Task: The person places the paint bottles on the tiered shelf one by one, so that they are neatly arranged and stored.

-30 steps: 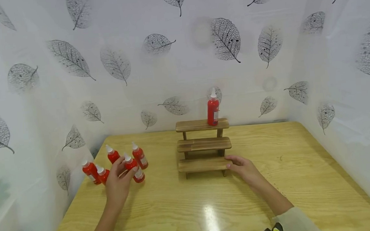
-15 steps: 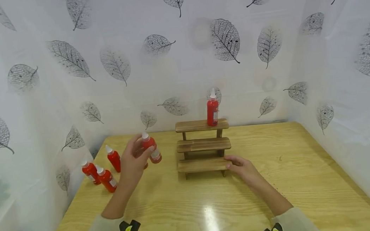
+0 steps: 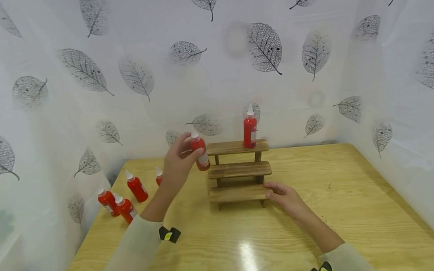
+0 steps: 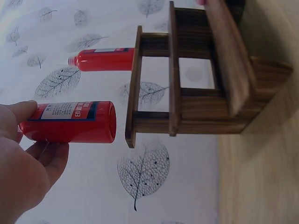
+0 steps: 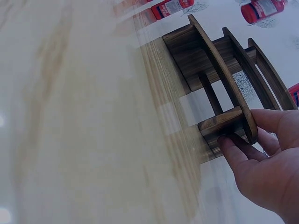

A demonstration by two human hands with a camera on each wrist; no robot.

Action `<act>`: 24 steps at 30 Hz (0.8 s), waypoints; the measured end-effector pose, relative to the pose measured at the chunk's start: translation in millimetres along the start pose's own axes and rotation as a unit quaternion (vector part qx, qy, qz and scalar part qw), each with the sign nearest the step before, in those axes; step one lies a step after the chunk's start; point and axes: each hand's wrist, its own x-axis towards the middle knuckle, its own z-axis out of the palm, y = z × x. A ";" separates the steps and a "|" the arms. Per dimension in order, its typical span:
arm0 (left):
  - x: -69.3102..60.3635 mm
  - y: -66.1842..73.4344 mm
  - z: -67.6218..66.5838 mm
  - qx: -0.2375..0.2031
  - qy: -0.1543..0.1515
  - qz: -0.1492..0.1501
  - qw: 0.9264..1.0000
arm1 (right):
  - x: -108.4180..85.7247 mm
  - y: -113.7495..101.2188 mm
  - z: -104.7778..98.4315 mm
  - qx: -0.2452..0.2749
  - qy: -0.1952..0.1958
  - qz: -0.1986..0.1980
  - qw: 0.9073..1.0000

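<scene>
My left hand (image 3: pixel 178 162) grips a red squeeze bottle (image 3: pixel 199 144) with a white pointed cap. It is raised just left of the wooden three-tier display stand (image 3: pixel 238 170), about level with the upper tiers. In the left wrist view, thumb and fingers wrap the bottle's cap end (image 4: pixel 70 128), and its base is apart from the top tier. My right hand (image 3: pixel 289 200) pinches the right end of the lowest tier, thumb and fingers on opposite faces in the right wrist view. Another red squeeze bottle (image 3: pixel 250 130) stands upright on the top tier, right of its middle.
Several more red bottles (image 3: pixel 136 189) stand on the left part of the wooden table (image 3: pixel 223 243); one (image 3: pixel 159 178) is partly hidden behind my left forearm. A white leaf-patterned curtain (image 3: pixel 213 77) borders the table at the back and sides.
My left hand has lifted the red squeeze bottle from the group at left and carried it right and up toward the stand. My right hand has stayed in place on the lowest tier.
</scene>
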 end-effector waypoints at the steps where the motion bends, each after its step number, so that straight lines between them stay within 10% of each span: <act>1: 5.0 0.9 3.1 -0.002 -0.002 0.001 1.000 | -0.1 0.0 -0.2 0.000 0.001 0.000 1.000; 24: 78.8 2.6 65.8 0.014 -0.039 -0.005 0.999 | 0.5 1.9 0.4 0.002 0.007 -0.011 1.000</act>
